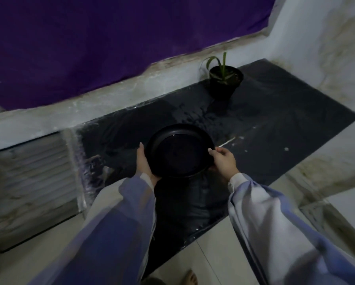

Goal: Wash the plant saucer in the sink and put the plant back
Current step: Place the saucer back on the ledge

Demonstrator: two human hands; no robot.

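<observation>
A round black plant saucer [179, 151] is held above a black plastic sheet [275, 120], its hollow side facing up. My left hand [144, 162] grips its left rim from below and outside. On its right rim my right hand [224, 160] pinches with the thumb on top. A small green plant in a black pot [225, 81] stands upright on the sheet at the back, well beyond the saucer and apart from both hands.
A purple cloth [90, 42] hangs on the wall behind. A pale stained ledge [111, 99] runs along the sheet's far side. A slatted vent panel [33, 175] lies at the left. White specks dot the sheet at the right. Pale floor tiles [213, 254] are in front.
</observation>
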